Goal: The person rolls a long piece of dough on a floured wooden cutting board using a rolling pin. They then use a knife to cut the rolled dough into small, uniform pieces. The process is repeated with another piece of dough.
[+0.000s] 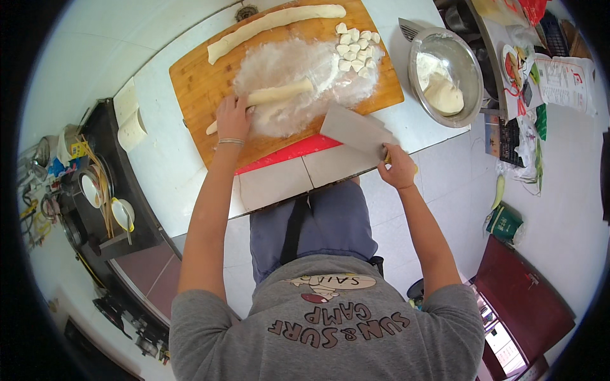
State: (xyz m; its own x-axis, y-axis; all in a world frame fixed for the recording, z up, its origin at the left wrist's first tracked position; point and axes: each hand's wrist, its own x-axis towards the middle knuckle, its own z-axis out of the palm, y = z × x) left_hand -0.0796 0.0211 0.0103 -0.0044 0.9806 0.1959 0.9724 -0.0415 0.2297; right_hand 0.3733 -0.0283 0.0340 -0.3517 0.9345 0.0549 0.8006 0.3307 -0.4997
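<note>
My left hand (234, 119) rests over the near left part of a dough rope (279, 93), its fingers closed around the dough. The rope lies on a floured wooden board (190, 82). In my right hand (398, 167) is the handle of a cleaver (356, 129), its broad blade reaching over the board's near edge, apart from the rope. A second, longer dough rope (279, 22) lies along the far side. Several small cut dough pieces (354, 49) are grouped at the far right of the board. Loose flour (273, 60) covers the middle.
Right of the board stands a metal bowl (467, 82) with flour and a dough lump (443, 95). A red sheet (289, 154) shows under the board's near edge, on the white counter (171, 197). Shelves with bags stand at right; bowls and chopsticks (98, 184) at left.
</note>
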